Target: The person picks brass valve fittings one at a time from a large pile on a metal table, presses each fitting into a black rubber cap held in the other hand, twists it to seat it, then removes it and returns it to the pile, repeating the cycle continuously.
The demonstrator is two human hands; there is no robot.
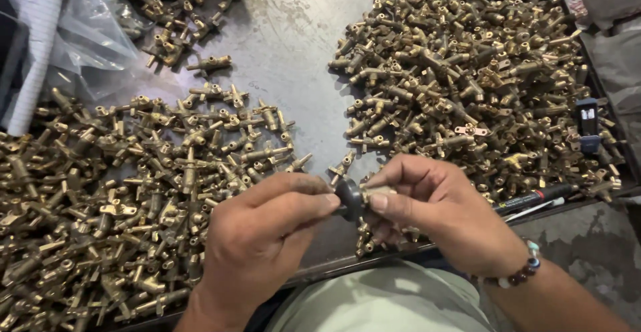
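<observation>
Clear plastic bag [87, 38]: crumpled, far left corner of the metal tray [294, 45], part covering a few fittings.

Left heap of brass fittings [120, 198]: loose T-shaped valve bodies, spread wide over the tray's left half, running down to its near edge.

Small cluster of fittings [177, 12]: upper left, apart from the heap below it; one lone piece lies just to its right.

Left hand [257, 245]: near the tray's front edge, thumb and forefinger pinched on a black round knob [348, 198].

Black round knob: held between both hands, above the tray's front edge, in the gap between the two heaps.

Brass piece [375, 192]: joined to the knob's right side; mostly hidden by fingers, so its shape cannot be told for sure.

Right hand [441, 212]: fingers closed around the brass piece, thumb pressed along it; beaded bracelet [524, 272] on the wrist.

Right heap of brass fittings [474, 85]: dense, piled deeper than the left.

Black-and-red pen [534, 198]: lying at the heap's lower right edge.
</observation>
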